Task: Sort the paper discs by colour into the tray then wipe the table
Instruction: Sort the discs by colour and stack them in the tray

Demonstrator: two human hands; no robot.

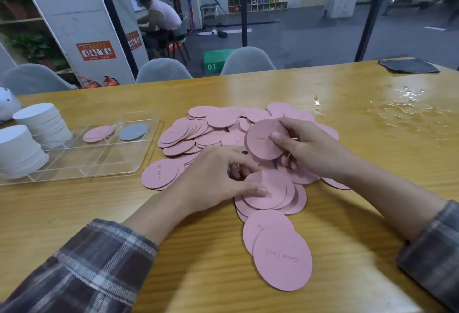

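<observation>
1. Right hand [305, 148] pinches a raised pink disc [260, 144] between thumb and fingers
2. Left hand [218, 178], fingers curled, thumb pressing the pink pile [211, 134]
3. Wooden table [124, 213], tray [99, 163] left, wet patch [397, 106] far right

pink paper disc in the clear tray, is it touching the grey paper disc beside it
Apart. The head view shows a strip of clear plastic tray between the pink paper disc and the grey paper disc.

Disc pile [223, 129] lies mid-worktop [74, 208]; tray [99, 158] sits left of it, disc stacks [42, 124] at its left end; cloth [408, 65] far right, behind.
</observation>
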